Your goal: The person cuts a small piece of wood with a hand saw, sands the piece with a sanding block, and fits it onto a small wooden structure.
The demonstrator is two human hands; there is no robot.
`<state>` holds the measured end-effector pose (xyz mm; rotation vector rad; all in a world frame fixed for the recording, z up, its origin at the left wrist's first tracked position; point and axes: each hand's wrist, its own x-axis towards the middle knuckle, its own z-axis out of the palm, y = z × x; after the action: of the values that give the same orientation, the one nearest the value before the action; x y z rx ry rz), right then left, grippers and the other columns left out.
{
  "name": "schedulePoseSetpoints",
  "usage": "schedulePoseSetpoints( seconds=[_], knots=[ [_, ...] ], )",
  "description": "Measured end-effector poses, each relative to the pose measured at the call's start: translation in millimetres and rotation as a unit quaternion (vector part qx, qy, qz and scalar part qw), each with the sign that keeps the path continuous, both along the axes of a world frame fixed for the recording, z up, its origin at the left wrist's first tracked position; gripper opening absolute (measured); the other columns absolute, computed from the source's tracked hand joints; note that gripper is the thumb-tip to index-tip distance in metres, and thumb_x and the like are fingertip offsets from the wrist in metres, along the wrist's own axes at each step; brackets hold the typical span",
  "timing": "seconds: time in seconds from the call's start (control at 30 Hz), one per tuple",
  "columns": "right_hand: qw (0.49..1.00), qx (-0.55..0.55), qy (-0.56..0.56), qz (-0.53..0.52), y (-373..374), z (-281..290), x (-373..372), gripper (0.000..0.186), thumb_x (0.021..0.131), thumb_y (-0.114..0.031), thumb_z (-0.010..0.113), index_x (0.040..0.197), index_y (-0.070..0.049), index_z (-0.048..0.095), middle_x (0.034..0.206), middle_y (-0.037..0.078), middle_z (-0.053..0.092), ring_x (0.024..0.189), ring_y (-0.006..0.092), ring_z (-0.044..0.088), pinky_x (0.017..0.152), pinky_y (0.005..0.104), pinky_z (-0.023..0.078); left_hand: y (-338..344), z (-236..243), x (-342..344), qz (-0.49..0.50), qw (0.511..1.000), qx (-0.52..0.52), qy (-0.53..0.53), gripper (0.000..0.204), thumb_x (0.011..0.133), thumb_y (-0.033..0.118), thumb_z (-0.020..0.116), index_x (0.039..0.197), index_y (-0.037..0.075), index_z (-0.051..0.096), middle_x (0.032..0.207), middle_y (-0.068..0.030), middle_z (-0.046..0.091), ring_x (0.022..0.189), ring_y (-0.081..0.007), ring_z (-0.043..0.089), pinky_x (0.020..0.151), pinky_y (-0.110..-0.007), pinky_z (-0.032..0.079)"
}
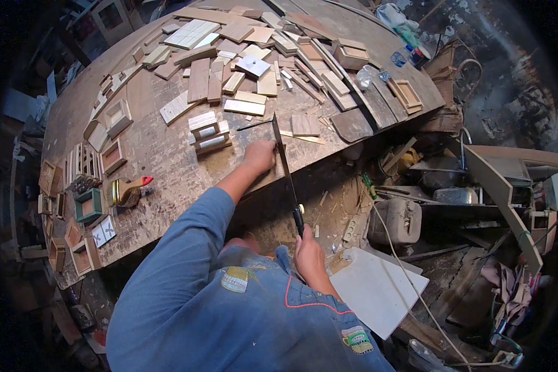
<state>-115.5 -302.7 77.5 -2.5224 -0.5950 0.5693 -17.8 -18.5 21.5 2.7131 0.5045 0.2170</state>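
Mid-frame, fingers of the right hand (309,255) grasp the handsaw (287,168); whether the left hand (260,156) grips, I cannot tell; straight strokes suit best.

A woodworking workshop
Wood offcuts (199,80) on a worktop (161,161), a handsaw (286,162), a paintbrush (131,185); probably scrap board (503,201) at the dim right.

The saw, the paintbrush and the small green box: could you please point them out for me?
Saw (287,170), head view: middle of the blade.
Paintbrush (131,184), head view: wooden part of the handle.
Small green box (90,217), head view: its near wall.
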Motion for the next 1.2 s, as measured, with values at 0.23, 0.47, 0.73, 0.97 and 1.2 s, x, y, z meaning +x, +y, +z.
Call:
schedulePoseSetpoints(
  seconds=[0.23, 0.47, 0.73, 0.97, 1.2],
  knots=[
    [1.0, 0.006, -0.028, -0.006, 2, -9, -4, 0.038, 0.094, -0.017, 0.049, 0.129, -0.005, 0.041, 0.078, 0.028, 0.063, 0.074, 0.0489, 0.061, 0.066, 0.0568, 0.047, -2, -4, 1, 0.015, 1.0, 0.014, -0.009, 0.014, 0.076, 0.011, 0.06, 0.088, 0.007, 0.066, 0.083, -0.0155, 0.064, 0.083, -0.0363, 0.064, 0.072, -0.048, 0.051],
    [1.0, -0.002, -0.005, -0.008, 1, -5, -7, 0.039, 0.093, -0.017, 0.049, 0.129, -0.004, 0.04, 0.079, 0.029, 0.063, 0.074, 0.049, 0.061, 0.066, 0.0568, 0.047, 0, -14, -3, -0.006, 0.999, 0.015, -0.05, 0.01, 0.074, 0.011, 0.062, 0.082, 0.006, 0.065, 0.084, -0.015, 0.064, 0.082, -0.0358, 0.064, 0.07, -0.048, 0.051],
    [1.0, -0.003, -0.013, -0.01, -34, -41, -16, 0.04, 0.092, -0.017, 0.051, 0.129, -0.007, 0.039, 0.074, 0.028, 0.062, 0.07, 0.0484, 0.061, 0.062, 0.0567, 0.046, -18, 4, -32, -0.078, 0.995, 0.027, -0.062, 0.013, 0.076, 0.02, 0.066, 0.079, 0.007, 0.067, 0.09, -0.0113, 0.061, 0.089, -0.0318, 0.061, 0.073, -0.043, 0.053],
    [1.0, 0.003, -0.003, -0.003, -36, -69, -17, 0.043, 0.092, -0.017, 0.052, 0.131, -0.009, 0.036, 0.073, 0.027, 0.062, 0.069, 0.0478, 0.061, 0.061, 0.0569, 0.046, -14, -14, -32, -0.041, 0.992, -0.035, -0.117, 0.014, 0.072, 0.017, 0.072, 0.08, 0.007, 0.068, 0.095, -0.01, 0.061, 0.095, -0.03, 0.059, 0.077, -0.041, 0.052],
    [1.0, -0.006, 0.01, 0.003, -37, -62, -15, 0.043, 0.092, -0.018, 0.051, 0.131, -0.009, 0.035, 0.074, 0.028, 0.062, 0.068, 0.0484, 0.061, 0.061, 0.0576, 0.046, -17, -23, -33, -0.055, 0.98, -0.042, -0.188, 0.018, 0.07, 0.011, 0.073, 0.086, 0.003, 0.069, 0.099, -0.0124, 0.063, 0.093, -0.0328, 0.059, 0.082, -0.04, 0.049]
  ],
)
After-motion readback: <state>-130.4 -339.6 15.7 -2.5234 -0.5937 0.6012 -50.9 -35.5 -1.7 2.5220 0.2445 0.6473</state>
